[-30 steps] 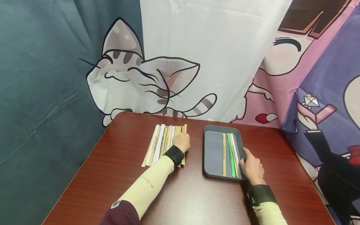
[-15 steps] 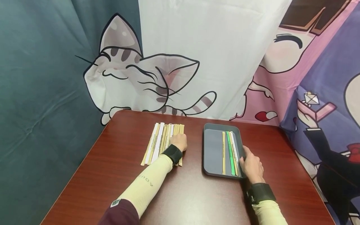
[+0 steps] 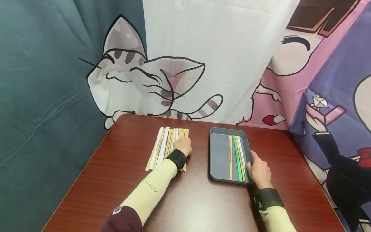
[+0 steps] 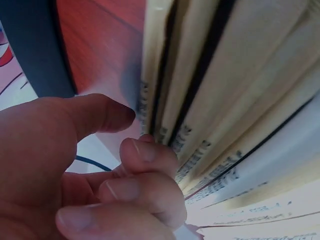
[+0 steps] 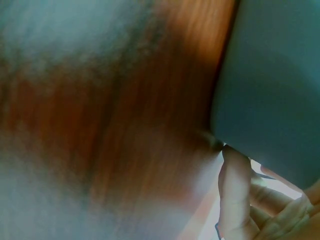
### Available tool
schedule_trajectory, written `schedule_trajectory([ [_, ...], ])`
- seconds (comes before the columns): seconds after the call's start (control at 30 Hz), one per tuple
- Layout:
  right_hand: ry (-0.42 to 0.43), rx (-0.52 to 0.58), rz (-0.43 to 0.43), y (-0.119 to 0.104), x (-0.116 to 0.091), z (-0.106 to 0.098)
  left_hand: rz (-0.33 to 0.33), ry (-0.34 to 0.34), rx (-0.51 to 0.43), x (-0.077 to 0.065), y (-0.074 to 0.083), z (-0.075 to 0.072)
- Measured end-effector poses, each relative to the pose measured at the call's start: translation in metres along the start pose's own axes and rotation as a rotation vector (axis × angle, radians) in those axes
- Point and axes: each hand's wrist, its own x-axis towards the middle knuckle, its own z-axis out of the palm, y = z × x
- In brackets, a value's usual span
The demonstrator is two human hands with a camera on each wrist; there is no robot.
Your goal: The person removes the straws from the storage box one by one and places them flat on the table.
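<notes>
A row of paper-wrapped straws (image 3: 163,146), white and tan with small print, lies side by side on the table, left of centre. My left hand (image 3: 184,147) is over the right end of that row. In the left wrist view its thumb (image 4: 107,115) meets the edge of the outermost straw (image 4: 151,60), and its fingers (image 4: 145,187) curl in against the row. My right hand (image 3: 260,170) grips the right wall of a grey tray (image 3: 219,158). Inside the tray lie a tan straw (image 3: 230,158), a green straw (image 3: 237,158) and, beside it, pale ones.
The brown wooden table (image 3: 191,203) runs back to a hanging cloth (image 3: 223,54) printed with a cat and cartoon figures. A strip of table separates the row of straws from the tray. A dark green curtain (image 3: 46,96) hangs at the left.
My left hand has shifted slightly left, and the straws at the row's right end now lie closer together. The right hand stays on the tray, whose straws look unchanged.
</notes>
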Motion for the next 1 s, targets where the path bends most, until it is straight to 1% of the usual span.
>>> schedule_trajectory([
  [0.1, -0.001, -0.001, 0.003, 0.001, 0.0, 0.001, 0.009, 0.024, -0.007, 0.001, 0.002, -0.004],
  [0.23, 0.004, -0.002, 0.0, 0.002, 0.001, 0.001, 0.018, 0.066, -0.021, 0.002, 0.006, -0.012],
  [0.37, 0.006, 0.005, -0.003, 0.001, 0.001, 0.001, 0.026, 0.106, -0.034, 0.001, 0.012, -0.021],
  [0.43, 0.004, 0.007, -0.001, 0.001, 0.0, 0.001, 0.043, 0.128, -0.038, -0.001, 0.016, -0.025],
  [0.63, -0.001, 0.001, 0.003, 0.0, -0.003, 0.0, 0.101, 0.186, -0.056, -0.005, 0.03, -0.033],
  [0.7, 0.002, -0.002, -0.003, -0.001, -0.003, -0.001, 0.11, 0.191, -0.067, -0.006, 0.035, -0.037],
  [0.83, 0.008, 0.0, -0.008, -0.001, -0.002, -0.001, 0.138, 0.207, -0.058, -0.005, 0.048, -0.041],
  [1.0, 0.007, 0.005, -0.007, -0.002, -0.002, -0.001, 0.171, 0.22, -0.053, -0.005, 0.062, -0.043],
])
